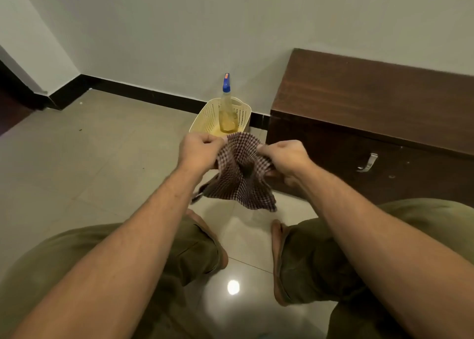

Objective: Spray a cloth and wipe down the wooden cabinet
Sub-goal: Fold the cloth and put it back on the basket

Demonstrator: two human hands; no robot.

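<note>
A brown and white checked cloth (239, 177) hangs spread between my two hands above the tiled floor. My left hand (198, 150) pinches its upper left edge and my right hand (286, 156) pinches its upper right edge. Just beyond the cloth, a spray bottle (227, 112) with a blue nozzle and yellowish liquid stands upright in a cream perforated basket (207, 116) against the wall. The dark wooden cabinet (359, 102) stands low on the right, with a metal handle (369, 162) on its front.
I am crouched on a glossy tiled floor (102, 159), my knees in olive trousers and my bare feet below the cloth. A white wall with a black skirting board (143, 94) runs behind the basket. A room corner lies at the far left.
</note>
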